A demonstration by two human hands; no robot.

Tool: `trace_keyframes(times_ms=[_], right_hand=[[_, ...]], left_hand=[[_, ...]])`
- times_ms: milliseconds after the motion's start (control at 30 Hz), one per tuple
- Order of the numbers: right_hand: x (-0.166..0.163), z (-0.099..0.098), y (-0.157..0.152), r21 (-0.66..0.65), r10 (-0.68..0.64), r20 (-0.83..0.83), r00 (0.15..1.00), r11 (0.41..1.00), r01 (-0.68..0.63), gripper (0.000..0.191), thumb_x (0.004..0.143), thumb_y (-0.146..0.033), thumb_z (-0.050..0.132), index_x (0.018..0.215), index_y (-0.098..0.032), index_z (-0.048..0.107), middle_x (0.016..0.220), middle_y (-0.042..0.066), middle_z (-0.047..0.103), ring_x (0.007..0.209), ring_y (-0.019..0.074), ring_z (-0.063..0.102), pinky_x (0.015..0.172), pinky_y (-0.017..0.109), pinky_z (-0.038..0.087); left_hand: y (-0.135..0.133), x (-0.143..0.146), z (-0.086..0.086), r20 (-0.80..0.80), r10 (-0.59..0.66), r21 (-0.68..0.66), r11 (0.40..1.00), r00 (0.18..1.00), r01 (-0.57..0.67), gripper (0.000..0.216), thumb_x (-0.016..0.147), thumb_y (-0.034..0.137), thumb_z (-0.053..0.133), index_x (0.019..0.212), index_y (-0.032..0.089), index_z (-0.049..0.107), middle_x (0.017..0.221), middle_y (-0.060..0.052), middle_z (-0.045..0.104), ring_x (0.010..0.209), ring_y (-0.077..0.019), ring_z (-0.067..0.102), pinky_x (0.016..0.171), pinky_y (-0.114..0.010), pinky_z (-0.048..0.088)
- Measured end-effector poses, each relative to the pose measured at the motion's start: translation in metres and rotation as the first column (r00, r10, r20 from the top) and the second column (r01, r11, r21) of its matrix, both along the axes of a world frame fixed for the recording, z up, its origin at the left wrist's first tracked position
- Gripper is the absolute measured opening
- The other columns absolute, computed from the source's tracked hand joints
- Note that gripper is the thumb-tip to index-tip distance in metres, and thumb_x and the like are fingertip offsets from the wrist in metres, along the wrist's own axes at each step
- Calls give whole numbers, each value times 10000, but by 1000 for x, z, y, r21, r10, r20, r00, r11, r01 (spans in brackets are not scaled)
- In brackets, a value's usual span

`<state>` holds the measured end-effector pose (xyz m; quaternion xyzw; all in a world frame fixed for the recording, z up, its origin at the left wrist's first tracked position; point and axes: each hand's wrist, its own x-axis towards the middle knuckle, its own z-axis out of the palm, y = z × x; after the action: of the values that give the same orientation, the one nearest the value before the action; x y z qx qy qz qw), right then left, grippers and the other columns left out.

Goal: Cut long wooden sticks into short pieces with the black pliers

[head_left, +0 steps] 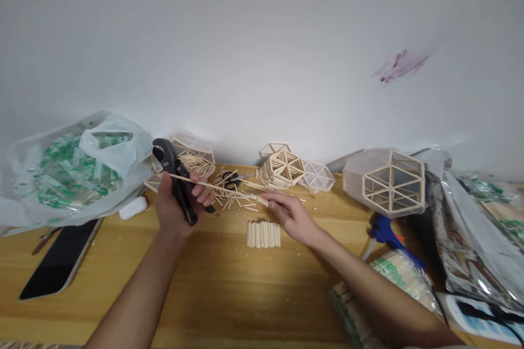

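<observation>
My left hand (174,212) is wrapped around a black hand cutter (178,182) with a hooked jaw pointing up. A long thin wooden stick (216,186) crosses in front of the cutter, near my left thumb. Its other end runs to my right hand (295,218), whose thumb and fingers pinch it, with what looks like a short piece of wood alongside. Below the stick lies a neat row of short cut sticks (263,234). Loose short pieces (229,199) and black-handled scissors (231,180) lie behind my hands.
Wooden stick frames (285,168) and a larger paper-covered frame (382,182) stand along the wall. At left are a plastic bag (82,169), a white case (133,207) and a phone (61,259). A blue glue gun (385,229) and packaged sticks (405,278) lie at right.
</observation>
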<state>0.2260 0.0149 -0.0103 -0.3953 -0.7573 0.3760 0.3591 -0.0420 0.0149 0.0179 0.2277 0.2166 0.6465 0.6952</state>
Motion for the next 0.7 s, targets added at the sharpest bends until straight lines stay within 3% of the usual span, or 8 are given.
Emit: trace_keyframes(times_ms=[400, 700], right_hand=[[0, 1, 0, -58, 6, -31, 1000, 998, -7, 305, 989, -238, 499, 1188, -195, 728, 1136, 105, 740, 1031, 240, 678, 891, 372, 507], [2, -2, -1, -107, 14, -41, 999, 994, -19, 325, 990, -249, 493, 1212, -189, 723, 911, 81, 749, 802, 201, 663, 725, 315, 495]], left_hand=[[0, 0, -1, -45, 71, -37, 997, 996, -72, 445, 793, 605, 688, 739, 165, 644, 540, 17, 486, 496, -114, 484, 489, -251, 465], [1, -1, -3, -68, 72, 11, 997, 995, -72, 423, 753, 586, 746, 750, 172, 661, 556, 16, 507, 513, -119, 500, 501, -257, 467]])
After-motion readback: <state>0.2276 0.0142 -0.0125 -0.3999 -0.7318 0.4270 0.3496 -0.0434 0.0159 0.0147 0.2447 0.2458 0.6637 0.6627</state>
